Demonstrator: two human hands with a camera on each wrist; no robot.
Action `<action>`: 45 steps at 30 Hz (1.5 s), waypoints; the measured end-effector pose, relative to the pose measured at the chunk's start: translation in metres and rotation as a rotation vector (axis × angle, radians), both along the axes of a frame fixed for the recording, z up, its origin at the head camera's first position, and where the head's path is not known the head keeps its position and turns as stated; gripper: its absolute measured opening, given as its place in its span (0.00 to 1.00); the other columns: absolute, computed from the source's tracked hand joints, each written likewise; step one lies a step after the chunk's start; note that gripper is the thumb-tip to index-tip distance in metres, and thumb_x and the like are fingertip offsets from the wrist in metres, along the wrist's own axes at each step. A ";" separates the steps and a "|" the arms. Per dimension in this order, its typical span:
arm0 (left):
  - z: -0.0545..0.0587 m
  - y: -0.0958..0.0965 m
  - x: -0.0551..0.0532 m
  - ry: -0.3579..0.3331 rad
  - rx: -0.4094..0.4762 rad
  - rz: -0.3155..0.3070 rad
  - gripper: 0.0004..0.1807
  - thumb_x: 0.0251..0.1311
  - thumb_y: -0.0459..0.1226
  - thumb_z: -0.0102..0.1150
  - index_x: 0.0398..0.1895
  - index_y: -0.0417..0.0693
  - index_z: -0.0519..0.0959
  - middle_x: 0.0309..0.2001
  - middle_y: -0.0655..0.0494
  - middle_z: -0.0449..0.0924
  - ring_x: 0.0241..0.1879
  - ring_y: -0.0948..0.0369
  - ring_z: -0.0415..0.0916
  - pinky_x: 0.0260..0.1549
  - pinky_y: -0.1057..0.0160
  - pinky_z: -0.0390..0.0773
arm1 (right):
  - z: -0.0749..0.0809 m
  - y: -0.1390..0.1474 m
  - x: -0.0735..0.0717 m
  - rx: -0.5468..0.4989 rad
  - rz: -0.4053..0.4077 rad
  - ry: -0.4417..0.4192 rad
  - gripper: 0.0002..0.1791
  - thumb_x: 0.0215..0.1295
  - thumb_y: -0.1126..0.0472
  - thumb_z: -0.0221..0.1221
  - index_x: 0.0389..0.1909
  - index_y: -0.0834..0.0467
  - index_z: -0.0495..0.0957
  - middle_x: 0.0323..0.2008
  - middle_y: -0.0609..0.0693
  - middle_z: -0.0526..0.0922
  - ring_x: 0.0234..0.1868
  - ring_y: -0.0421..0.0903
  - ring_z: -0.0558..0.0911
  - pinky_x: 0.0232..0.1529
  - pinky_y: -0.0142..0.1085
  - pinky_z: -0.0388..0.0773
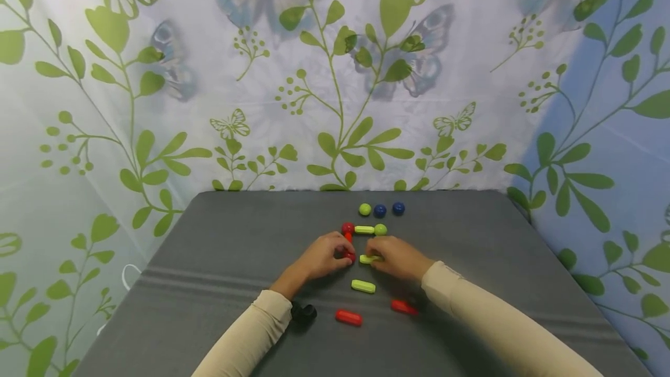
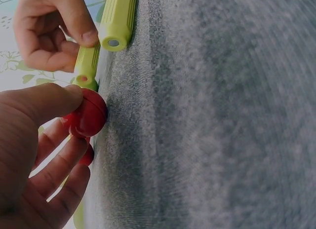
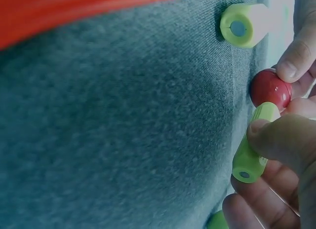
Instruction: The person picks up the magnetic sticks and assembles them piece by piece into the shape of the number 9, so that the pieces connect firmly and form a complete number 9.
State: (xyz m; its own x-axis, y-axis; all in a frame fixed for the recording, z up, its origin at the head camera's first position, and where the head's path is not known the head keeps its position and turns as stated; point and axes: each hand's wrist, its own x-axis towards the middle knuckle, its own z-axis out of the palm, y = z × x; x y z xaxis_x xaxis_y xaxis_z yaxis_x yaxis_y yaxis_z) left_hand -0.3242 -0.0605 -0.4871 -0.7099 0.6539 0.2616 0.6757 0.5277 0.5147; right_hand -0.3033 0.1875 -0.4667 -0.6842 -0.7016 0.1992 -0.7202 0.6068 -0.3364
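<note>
My left hand (image 1: pixel 320 259) pinches a red ball (image 2: pixel 91 115) between thumb and fingers, low over the grey table. A red magnetic rod (image 1: pixel 348 237) runs from that ball to a second red ball (image 1: pixel 348 227) farther back. From there a yellow-green rod (image 1: pixel 364 230) reaches across to a yellow-green ball (image 1: pixel 380 230). In my right hand (image 1: pixel 400 258), another yellow-green rod (image 3: pixel 249 160) is held between thumb and fingers, its metal-tipped near end showing in the right wrist view. Its far end points at the pinched red ball; whether they touch, I cannot tell.
Behind the pieces stand a yellow-green ball (image 1: pixel 364 209) and two blue balls, one blue ball (image 1: pixel 380 210) beside it. Nearer lie a loose yellow-green rod (image 1: pixel 363 286), a red rod (image 1: pixel 348 317) and another red rod (image 1: pixel 404 306). A black object (image 1: pixel 303 314) sits by my left forearm.
</note>
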 end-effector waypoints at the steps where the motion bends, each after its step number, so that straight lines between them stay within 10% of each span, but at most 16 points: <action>1: 0.000 0.001 0.000 0.000 -0.007 0.002 0.09 0.60 0.37 0.73 0.43 0.53 0.86 0.41 0.60 0.78 0.41 0.63 0.76 0.45 0.62 0.77 | 0.000 -0.001 0.000 -0.002 0.003 0.007 0.11 0.59 0.68 0.70 0.38 0.55 0.79 0.36 0.44 0.82 0.36 0.42 0.80 0.40 0.40 0.78; 45: 0.001 0.001 0.003 0.027 -0.049 0.021 0.10 0.61 0.38 0.72 0.45 0.53 0.85 0.43 0.59 0.78 0.41 0.63 0.77 0.44 0.63 0.77 | -0.002 -0.008 -0.011 0.016 -0.008 -0.020 0.11 0.60 0.67 0.71 0.38 0.53 0.79 0.38 0.44 0.81 0.39 0.42 0.81 0.41 0.41 0.80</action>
State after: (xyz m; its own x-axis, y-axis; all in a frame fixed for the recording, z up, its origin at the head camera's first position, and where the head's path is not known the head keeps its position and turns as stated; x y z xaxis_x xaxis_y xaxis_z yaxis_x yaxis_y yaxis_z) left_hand -0.3212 -0.0594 -0.4858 -0.7164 0.6518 0.2490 0.6779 0.5660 0.4691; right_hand -0.3145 0.1799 -0.4689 -0.6938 -0.6989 0.1739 -0.7083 0.6183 -0.3407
